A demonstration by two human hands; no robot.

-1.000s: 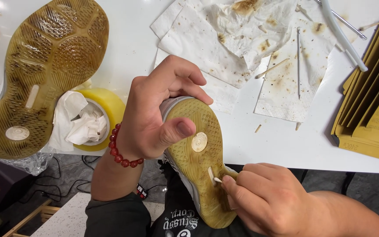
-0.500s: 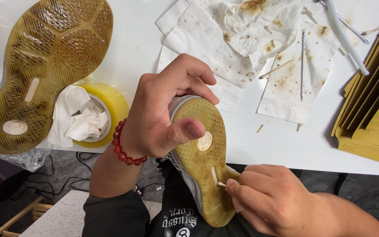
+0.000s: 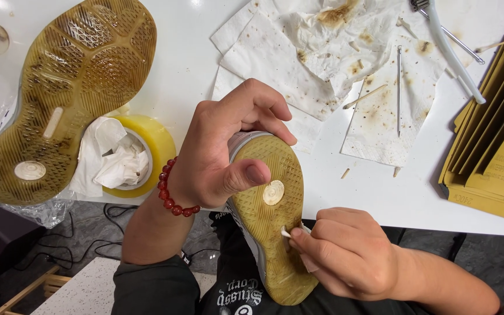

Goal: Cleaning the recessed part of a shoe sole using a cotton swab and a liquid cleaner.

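Closest to me, my right hand sits low at the near edge of the table, its fingers pinched shut on a small white swab or scrap whose tip is pressed against the yellowed rubber sole of the shoe I am working on. That shoe is held off the table, sole up, over my lap just in front of the near edge, its toe pointing away from me. My left hand grips it from the left: the fingers wrap over the toe end and the thumb lies across the sole, just beside a pale round disc set in the tread. A red bead bracelet circles the left wrist.

On the white table, at the near left, a roll of yellow tape stands with crumpled white tissue stuffed in its core. Touching it from the left and running to the far left corner lies a second shoe, sole up, with a worn yellow-brown tread.

Across the middle toward the far edge, stained white paper towels are spread, with a thin metal needle and a wooden stick lying on them. Short wood bits rest on the bare table just near of the towels.

Along the right edge a stack of tan sandpaper sheets fans out. A white-handled tool lies at the far right, near the stack.
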